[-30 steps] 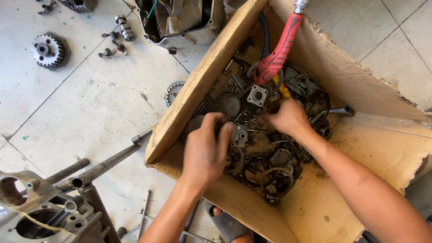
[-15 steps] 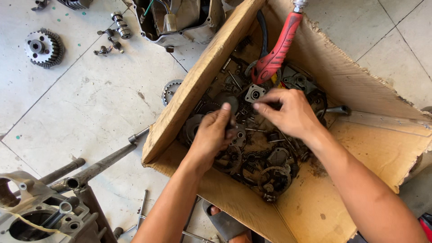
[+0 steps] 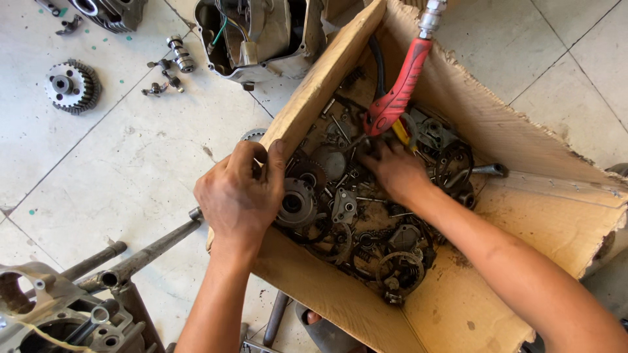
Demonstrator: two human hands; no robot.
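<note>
Round, dark, greasy metal gear (image 3: pixel 296 202) with a deep centre bore, lying just inside the near-left wall of the cardboard box (image 3: pixel 314 91), partly under the left hand (image 3: pixel 239 193). Left hand palm-down over that wall, fingers curled round the gear's rim, thumb resting on the cardboard edge. Right hand (image 3: pixel 396 171) deep in the middle of the box, fingers bent and buried among the parts just below the red handle; whether anything is gripped there cannot be told. Box open-topped, brown, worn and stained, torn along the far-right edge, lying at a slant on the pale tiled floor (image 3: pixel 118 157). Inside: a heap of oily engine parts (image 3: pixel 366 235), with gears, sprockets, small brackets, bolts, springs and a ring-shaped piece toward the near corner. Red-handled tool (image 3: pixel 399 91) with a silver fitting at its top, leaning from the far edge down into the pile, a black hose alongside. Metal rod end (image 3: pixel 490 170) sticking out at the right side of the heap. On the floor outside the box: a toothed wheel (image 3: pixel 72 85) toward the far-left corner, a short camshaft-like piece (image 3: pixel 181 53) beside it, an open engine casing (image 3: pixel 255 33) with wires touching the box's far-left end, and a grey cylinder block with long studs (image 3: pixel 65 307) at the near left.
</note>
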